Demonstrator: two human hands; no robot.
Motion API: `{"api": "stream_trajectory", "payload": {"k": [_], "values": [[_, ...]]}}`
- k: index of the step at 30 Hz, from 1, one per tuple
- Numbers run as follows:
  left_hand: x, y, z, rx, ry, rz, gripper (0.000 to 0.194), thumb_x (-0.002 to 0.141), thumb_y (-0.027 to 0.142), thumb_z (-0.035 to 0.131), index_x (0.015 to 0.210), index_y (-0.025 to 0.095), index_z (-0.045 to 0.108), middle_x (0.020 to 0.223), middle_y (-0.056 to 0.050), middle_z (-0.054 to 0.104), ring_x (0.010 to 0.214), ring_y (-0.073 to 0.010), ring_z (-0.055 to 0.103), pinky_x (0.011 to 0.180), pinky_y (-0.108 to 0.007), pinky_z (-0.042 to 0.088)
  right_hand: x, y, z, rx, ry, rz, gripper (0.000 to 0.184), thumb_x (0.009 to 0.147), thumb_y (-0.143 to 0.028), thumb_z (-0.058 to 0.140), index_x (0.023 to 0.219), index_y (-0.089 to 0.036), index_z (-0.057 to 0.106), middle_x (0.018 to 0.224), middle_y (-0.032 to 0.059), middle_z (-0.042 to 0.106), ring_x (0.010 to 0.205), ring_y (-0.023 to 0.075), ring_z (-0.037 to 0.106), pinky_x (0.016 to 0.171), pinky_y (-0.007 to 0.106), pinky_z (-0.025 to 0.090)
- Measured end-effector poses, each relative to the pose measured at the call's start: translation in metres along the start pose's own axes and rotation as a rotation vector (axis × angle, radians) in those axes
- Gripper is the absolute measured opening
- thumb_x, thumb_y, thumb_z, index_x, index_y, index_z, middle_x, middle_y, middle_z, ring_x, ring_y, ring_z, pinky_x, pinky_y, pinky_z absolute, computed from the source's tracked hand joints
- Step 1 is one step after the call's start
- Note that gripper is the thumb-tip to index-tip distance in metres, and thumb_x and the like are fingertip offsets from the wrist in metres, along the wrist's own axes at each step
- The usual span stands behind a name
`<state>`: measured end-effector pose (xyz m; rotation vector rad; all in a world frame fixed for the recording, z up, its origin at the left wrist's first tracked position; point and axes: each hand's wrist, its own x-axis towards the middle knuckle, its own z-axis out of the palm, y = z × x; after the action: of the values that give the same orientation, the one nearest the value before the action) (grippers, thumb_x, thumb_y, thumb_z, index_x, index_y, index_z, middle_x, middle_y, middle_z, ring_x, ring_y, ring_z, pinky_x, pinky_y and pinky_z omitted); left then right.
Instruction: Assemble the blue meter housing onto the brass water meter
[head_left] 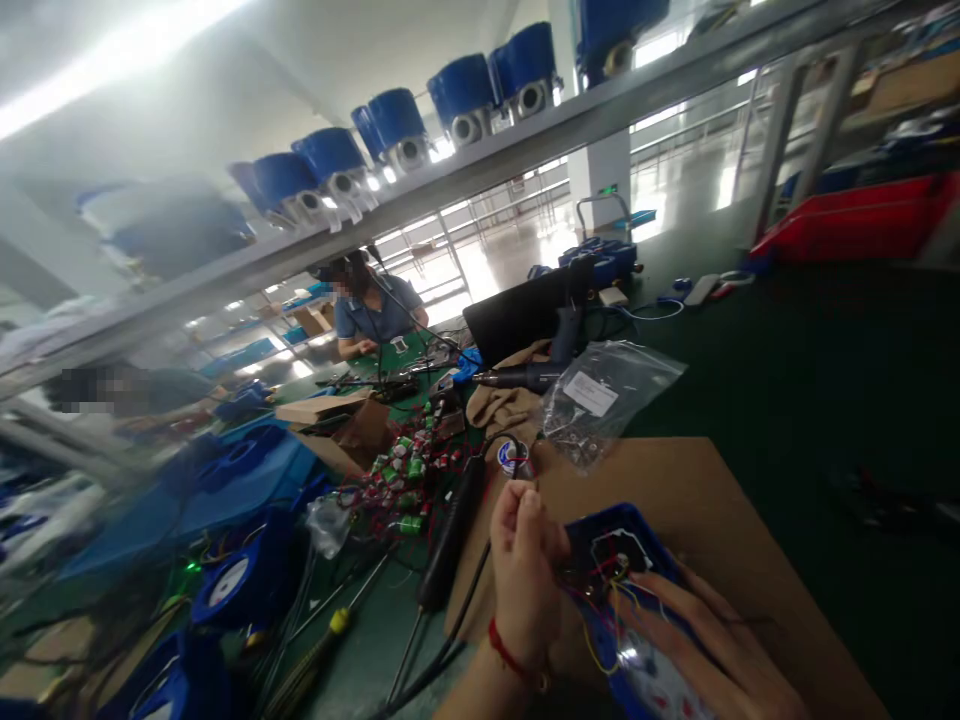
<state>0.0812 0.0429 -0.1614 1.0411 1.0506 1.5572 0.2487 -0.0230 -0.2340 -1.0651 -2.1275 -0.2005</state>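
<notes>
My left hand, with a red cord at the wrist, is closed in a pinch just left of an open blue meter housing. What sits between its fingertips is too small to make out. My right hand lies over the housing's right side and holds it, fingers across its edge. Thin red and yellow wires run out of the housing's dark interior. A round spool with a blue and white label is just beyond my left fingertips. A black-handled tool with a metal rod, like a soldering iron, lies to the left.
Beneath the housing is a cardboard sheet. Green wired parts are heaped at the left, near a yellow-and-black screwdriver. A clear bag lies ahead. Blue housings line an overhead shelf. A person sits opposite.
</notes>
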Motion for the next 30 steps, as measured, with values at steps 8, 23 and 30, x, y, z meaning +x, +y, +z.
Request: {"api": "stream_trajectory", "payload": {"k": [8, 23, 30], "values": [[-0.036, 0.007, 0.001, 0.343, -0.329, 0.11, 0.031, 0.1, 0.035, 0.048, 0.075, 0.018, 0.052, 0.062, 0.002, 0.046, 0.053, -0.0081, 0.04, 0.051, -0.021, 0.028, 0.011, -0.014, -0.015, 0.054, 0.045, 0.056, 0.058, 0.073, -0.04, 0.075, 0.125, -0.018, 0.063, 0.136, 0.0104, 0.055, 0.129, 0.035, 0.048, 0.094, 0.039, 0.056], [-0.018, 0.013, -0.011, 0.492, -0.406, 0.202, 0.022, 0.094, 0.027, 0.058, 0.074, 0.018, 0.057, 0.061, 0.002, 0.048, 0.053, -0.0088, 0.04, 0.053, -0.023, 0.029, 0.018, -0.029, -0.018, 0.242, -0.071, 0.229, 0.062, 0.066, -0.029, 0.073, 0.125, -0.016, 0.062, 0.138, 0.0124, 0.051, 0.135, 0.0366, 0.041, 0.102, 0.045, 0.053], [0.012, 0.022, -0.031, 0.369, -0.239, 0.022, 0.022, 0.103, 0.037, 0.039, 0.09, 0.022, 0.049, 0.068, 0.005, 0.04, 0.059, -0.0104, 0.039, 0.059, -0.018, 0.037, 0.027, -0.037, -0.017, 0.247, -0.081, 0.248, 0.069, 0.06, -0.023, 0.071, 0.128, -0.022, 0.062, 0.134, 0.009, 0.053, 0.133, 0.0372, 0.042, 0.099, 0.05, 0.055]]}}
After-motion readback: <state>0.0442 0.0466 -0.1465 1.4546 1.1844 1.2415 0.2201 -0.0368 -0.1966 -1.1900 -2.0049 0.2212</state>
